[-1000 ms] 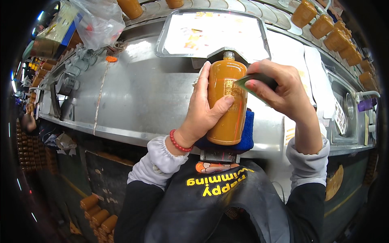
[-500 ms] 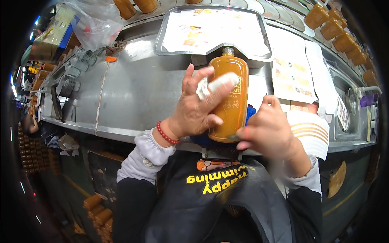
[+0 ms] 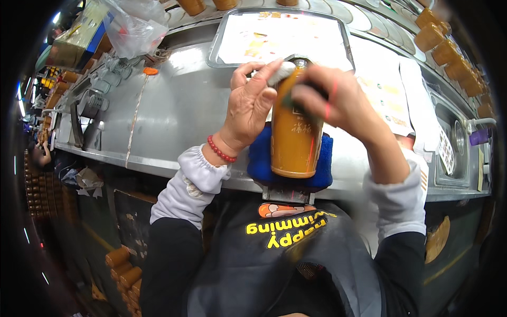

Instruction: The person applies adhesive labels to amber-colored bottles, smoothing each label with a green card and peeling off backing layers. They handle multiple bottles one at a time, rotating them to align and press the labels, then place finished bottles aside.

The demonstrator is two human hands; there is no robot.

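Note:
An amber-brown flat bottle with pale lettering lies on a blue cloth pad, its clear neck pointing away from me. My left hand is at the bottle's upper left side. Its fingers are bent, and a white-wrapped fingertip presses by the shoulder near the neck. Smeared by motion, my right hand passes over the upper part of the bottle. A small dark green piece, too blurred to name, shows at its fingertips against the bottle. The two hands hide most of the bottle's shoulder.
A metal tray bearing printed sheets lies behind the bottle. More printed sheets are to the right, before a sink. Several amber bottles line the far right. A cord with an orange end crosses the metal counter.
My right hand has swept from the bottle's lower right up to its shoulder, carrying the green piece. My left hand has moved up toward the neck, its fingers more bent.

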